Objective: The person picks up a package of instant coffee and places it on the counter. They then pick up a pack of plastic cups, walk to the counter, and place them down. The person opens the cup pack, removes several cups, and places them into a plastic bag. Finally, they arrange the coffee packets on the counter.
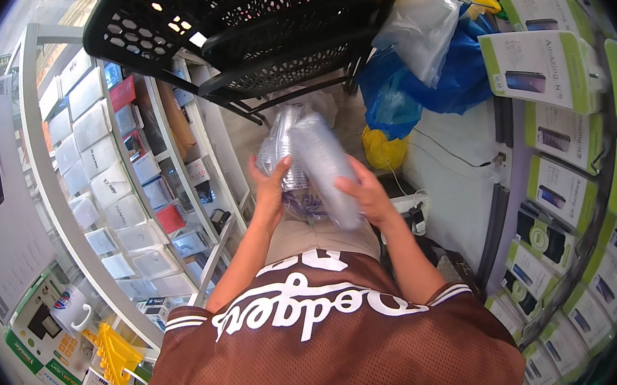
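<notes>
Two long, ridged stacks wrapped in clear plastic, which look like nested clear cups, are held above my lap. Closed around the side of the left stack [282,136] is my left hand [270,183], its thumb over the near face. My right hand [368,192] grips the right stack [324,166], which tilts with its lower end toward my right thigh and is smeared by motion. The stacks lie against each other. Loose, shiny wrap covers their lower part, where something purple shows faintly through it.
A black perforated plastic chair or rack [227,32] stands just ahead. Blue plastic bags [437,93] and a yellow bag [385,149] hang front right. Boxed goods line a glass-fronted case [113,174] on my left; phone-accessory packs [563,132] cover the right wall. A power strip [412,210] lies beyond my right forearm.
</notes>
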`<state>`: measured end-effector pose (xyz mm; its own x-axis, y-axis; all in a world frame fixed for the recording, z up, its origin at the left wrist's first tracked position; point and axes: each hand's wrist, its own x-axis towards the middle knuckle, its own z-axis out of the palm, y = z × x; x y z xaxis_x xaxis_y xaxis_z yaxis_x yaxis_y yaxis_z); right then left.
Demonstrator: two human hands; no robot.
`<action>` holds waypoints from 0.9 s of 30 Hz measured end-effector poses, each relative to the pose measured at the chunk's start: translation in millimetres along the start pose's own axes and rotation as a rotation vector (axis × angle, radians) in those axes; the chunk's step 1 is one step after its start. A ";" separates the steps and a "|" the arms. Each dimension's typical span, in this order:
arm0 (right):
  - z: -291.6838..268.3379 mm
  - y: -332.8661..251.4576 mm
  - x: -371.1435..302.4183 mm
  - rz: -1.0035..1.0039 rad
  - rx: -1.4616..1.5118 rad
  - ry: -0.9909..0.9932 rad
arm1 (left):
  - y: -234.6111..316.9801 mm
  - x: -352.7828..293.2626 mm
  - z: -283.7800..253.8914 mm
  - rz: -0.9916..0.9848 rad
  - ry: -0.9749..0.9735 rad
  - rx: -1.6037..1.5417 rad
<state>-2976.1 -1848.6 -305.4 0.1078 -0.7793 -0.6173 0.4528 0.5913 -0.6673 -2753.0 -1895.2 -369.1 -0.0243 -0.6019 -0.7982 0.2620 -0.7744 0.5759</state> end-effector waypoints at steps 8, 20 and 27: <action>105.6 48.5 36.2 -0.102 -0.181 0.142 | 21.4 -22.5 -52.3 0.093 -0.063 -0.230; -78.7 201.7 191.2 0.267 -0.630 -0.071 | -89.1 -11.2 -174.0 -0.002 0.175 -0.411; -197.7 351.5 427.9 0.154 -1.630 -0.269 | -223.6 -6.9 -203.2 -0.169 0.400 -0.439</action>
<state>-2945.8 -1933.2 -886.4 0.2795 -0.6051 -0.7455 -0.8988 0.1081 -0.4247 -2615.4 -1678.2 -528.2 0.2417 -0.2923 -0.9253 0.6611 -0.6484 0.3775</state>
